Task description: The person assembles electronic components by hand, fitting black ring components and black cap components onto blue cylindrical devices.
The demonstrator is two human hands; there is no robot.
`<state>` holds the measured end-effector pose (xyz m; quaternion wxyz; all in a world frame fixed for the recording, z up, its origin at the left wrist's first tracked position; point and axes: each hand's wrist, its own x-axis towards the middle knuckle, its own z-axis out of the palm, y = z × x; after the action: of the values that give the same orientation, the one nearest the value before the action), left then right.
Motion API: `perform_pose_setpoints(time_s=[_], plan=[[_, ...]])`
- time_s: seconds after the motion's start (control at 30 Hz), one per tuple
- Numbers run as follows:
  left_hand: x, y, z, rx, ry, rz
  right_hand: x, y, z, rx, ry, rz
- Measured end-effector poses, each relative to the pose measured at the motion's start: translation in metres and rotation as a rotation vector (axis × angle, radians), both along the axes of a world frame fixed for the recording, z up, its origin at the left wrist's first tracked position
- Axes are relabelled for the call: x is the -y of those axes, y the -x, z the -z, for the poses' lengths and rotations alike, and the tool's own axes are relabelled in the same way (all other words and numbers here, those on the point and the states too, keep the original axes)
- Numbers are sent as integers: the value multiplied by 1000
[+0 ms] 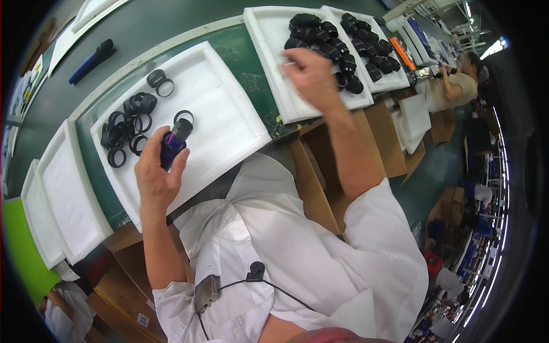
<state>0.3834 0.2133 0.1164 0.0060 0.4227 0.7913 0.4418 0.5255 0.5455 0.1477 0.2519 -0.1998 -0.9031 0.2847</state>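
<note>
My left hand [159,171] is closed around a dark cylindrical part [176,140] with a purple sheen and a paler, shiny upper end. It is held over a white foam tray [229,114]. A black ring [184,116] lies just beyond that end, and more black rings [117,158] lie in a loose group to the left. On the right, my right hand [311,77] hovers above a second white foam tray [269,63], its fingers apart and nothing visible in them. Beside its fingertips is a cluster of black cylindrical parts [320,37].
Another foam tray [394,83] with black parts adjoins on the right. Foam trays [71,194] stand at the left. A dark blue handled tool [91,62] lies on the green table beyond. Open cardboard boxes [314,177] sit below the table edge. Another person [454,88] works at far right.
</note>
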Motion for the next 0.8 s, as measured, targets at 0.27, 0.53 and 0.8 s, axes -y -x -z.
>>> perform_pose_setpoints(time_s=[0.27,0.53,0.8], plan=[[-16,-11,-8,106,31,66,-76,3,16,334,-679,101],[-20,-14,-20,-51,25,113,-44,35,-24,244,-277,15],[-22,-20,-17,13,26,97,92,24,9,-234,1085,-675]])
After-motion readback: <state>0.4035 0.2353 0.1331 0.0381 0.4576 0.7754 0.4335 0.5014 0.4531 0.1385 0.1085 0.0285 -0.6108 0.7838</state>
